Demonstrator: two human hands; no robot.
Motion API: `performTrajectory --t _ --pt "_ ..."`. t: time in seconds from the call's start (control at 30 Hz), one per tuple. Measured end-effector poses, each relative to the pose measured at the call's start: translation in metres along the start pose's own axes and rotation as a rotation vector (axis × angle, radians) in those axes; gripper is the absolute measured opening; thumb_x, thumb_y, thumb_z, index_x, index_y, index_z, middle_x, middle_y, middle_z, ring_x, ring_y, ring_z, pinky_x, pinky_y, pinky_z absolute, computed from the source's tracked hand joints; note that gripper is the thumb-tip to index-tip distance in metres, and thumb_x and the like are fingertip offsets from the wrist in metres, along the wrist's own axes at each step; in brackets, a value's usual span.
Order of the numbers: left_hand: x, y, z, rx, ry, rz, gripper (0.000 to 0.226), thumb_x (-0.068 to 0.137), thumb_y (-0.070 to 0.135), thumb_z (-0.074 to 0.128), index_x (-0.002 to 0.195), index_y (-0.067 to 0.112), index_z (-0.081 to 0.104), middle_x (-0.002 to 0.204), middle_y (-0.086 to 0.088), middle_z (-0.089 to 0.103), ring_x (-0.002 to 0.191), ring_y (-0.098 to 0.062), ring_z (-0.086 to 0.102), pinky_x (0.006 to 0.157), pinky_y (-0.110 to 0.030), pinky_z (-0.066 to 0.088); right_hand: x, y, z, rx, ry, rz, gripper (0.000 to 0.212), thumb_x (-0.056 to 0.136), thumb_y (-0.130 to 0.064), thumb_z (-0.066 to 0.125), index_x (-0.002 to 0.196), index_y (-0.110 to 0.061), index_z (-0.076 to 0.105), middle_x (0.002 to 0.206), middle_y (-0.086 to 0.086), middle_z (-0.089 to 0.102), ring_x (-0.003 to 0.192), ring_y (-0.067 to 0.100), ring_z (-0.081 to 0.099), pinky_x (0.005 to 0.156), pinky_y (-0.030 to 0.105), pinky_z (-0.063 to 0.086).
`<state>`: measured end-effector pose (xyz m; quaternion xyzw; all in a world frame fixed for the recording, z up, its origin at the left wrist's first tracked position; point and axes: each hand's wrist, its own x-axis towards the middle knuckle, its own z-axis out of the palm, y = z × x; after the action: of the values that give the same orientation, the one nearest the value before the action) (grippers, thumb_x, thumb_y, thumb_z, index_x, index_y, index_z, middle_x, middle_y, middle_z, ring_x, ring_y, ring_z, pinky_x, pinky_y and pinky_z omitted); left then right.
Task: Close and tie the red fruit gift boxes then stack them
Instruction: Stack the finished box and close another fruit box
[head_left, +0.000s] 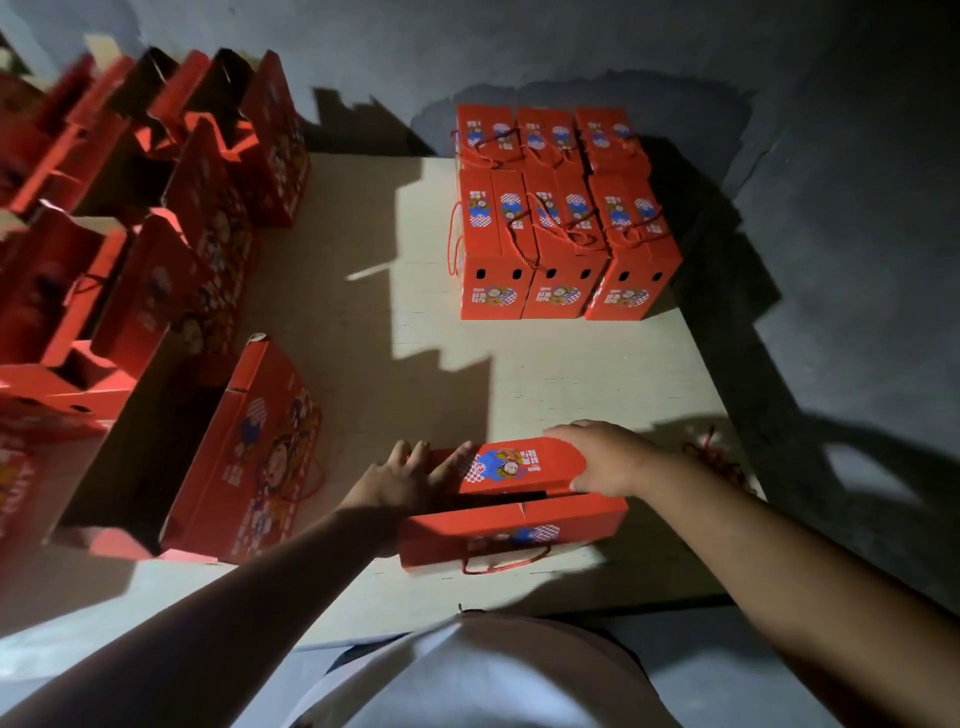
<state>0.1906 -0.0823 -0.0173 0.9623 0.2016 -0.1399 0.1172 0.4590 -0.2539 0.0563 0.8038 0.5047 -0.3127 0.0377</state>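
A red fruit gift box (511, 525) lies on the pale board right in front of me, its two top flaps nearly together with a dark gap between them. My left hand (410, 475) presses with straight fingers against the box's left end. My right hand (605, 457) lies flat on the far flap's right end, thumb at its edge. A red cord handle (506, 564) hangs on the near side. Several closed, tied boxes (558, 218) stand packed in rows at the far right of the board.
Many open red boxes (145, 218) crowd the left side, one (249, 457) leaning close to my left arm. A loose red cord (719, 460) lies right of my right wrist. The board (363, 322) ends near the grey floor on the right.
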Motion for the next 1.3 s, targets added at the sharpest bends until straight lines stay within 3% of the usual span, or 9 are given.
performTrajectory --t 0.17,0.43,0.57,0.67,0.83,1.0,1.13,1.23,1.3 --pt "-0.005 0.001 -0.008 -0.016 -0.030 0.001 0.084 0.093 0.083 0.025 0.152 0.056 -0.028 0.152 -0.013 0.032 0.136 -0.038 0.033 0.094 -0.051 0.052 0.004 0.008 -0.003 -0.026 -0.002 -0.043 0.079 0.082 -0.035 0.084 0.150 -0.037 0.044 0.135 -0.005 0.056 0.123 0.018 0.056 0.101 0.038 0.052" --pt "-0.021 -0.004 0.011 -0.015 0.084 0.042 0.086 0.097 0.080 0.026 0.156 0.049 -0.027 0.169 -0.016 0.014 0.150 -0.040 0.024 0.099 -0.058 0.049 0.009 0.025 0.022 0.021 0.099 -0.075 0.091 0.076 -0.035 0.090 0.146 -0.049 0.035 0.140 -0.017 0.047 0.118 0.009 0.052 0.090 0.028 0.048" --pt "-0.027 -0.008 0.013 -0.073 0.140 0.035 0.074 0.101 0.074 0.024 0.157 0.053 -0.020 0.174 -0.009 0.006 0.155 -0.035 0.017 0.101 -0.056 0.047 0.007 0.027 0.027 0.149 0.085 -0.094 0.084 0.080 -0.054 0.083 0.146 -0.056 0.032 0.134 -0.028 0.041 0.118 0.000 0.051 0.094 0.025 0.050" --pt "-0.033 -0.011 0.012 -0.250 0.179 -0.022 0.062 0.102 0.073 0.014 0.157 0.060 -0.012 0.174 0.002 0.001 0.159 -0.027 0.007 0.105 -0.054 0.046 0.007 0.034 0.032 0.300 0.141 -0.070 0.057 0.095 -0.049 0.070 0.146 -0.053 0.044 0.137 -0.020 0.051 0.124 0.005 0.056 0.102 0.027 0.048" --pt "-0.048 -0.015 0.033 -0.751 0.203 -0.151 0.056 0.107 0.060 0.034 0.156 0.065 0.009 0.173 0.002 0.005 0.160 -0.024 0.010 0.123 -0.051 0.032 0.008 0.037 0.049 0.687 0.073 0.137 0.076 0.097 -0.036 0.072 0.160 -0.040 0.030 0.148 -0.003 0.051 0.133 0.020 0.055 0.110 0.043 0.049" --pt "-0.054 -0.007 0.042 -1.085 0.308 -0.130 0.065 0.107 0.023 0.054 0.158 0.054 0.028 0.169 0.002 0.018 0.158 -0.018 0.022 0.124 -0.053 0.033 0.006 0.041 0.058 0.748 0.102 0.161 0.070 0.100 -0.036 0.067 0.159 -0.040 0.029 0.147 -0.003 0.055 0.127 0.015 0.057 0.102 0.035 0.051" --pt "-0.065 -0.005 0.037 -0.780 0.431 -0.214 0.066 0.101 0.017 0.066 0.150 0.057 0.044 0.168 0.001 0.024 0.154 -0.020 0.029 0.119 -0.043 0.038 -0.008 0.045 0.077 0.884 0.228 0.087 0.072 0.099 -0.014 0.070 0.157 -0.036 0.034 0.149 -0.003 0.056 0.127 0.001 0.059 0.104 0.020 0.049" --pt "-0.076 -0.006 0.028 -0.482 0.499 -0.095 0.039 0.101 0.014 0.057 0.134 0.034 0.067 0.161 -0.006 0.037 0.145 -0.026 0.039 0.108 -0.037 0.046 -0.018 0.051 0.092 0.700 0.403 -0.003 0.077 0.092 -0.007 0.077 0.154 -0.033 0.041 0.145 -0.015 0.055 0.128 -0.012 0.053 0.103 0.007 0.040" --pt "-0.083 -0.005 0.028 -0.322 0.457 0.016 0.035 0.099 0.011 0.047 0.124 0.019 0.071 0.161 -0.009 0.038 0.145 -0.029 0.041 0.106 -0.041 0.050 -0.028 0.051 0.094 0.527 0.497 -0.067 0.069 0.091 -0.006 0.078 0.148 -0.035 0.052 0.145 -0.012 0.057 0.133 -0.003 0.053 0.108 0.011 0.038"
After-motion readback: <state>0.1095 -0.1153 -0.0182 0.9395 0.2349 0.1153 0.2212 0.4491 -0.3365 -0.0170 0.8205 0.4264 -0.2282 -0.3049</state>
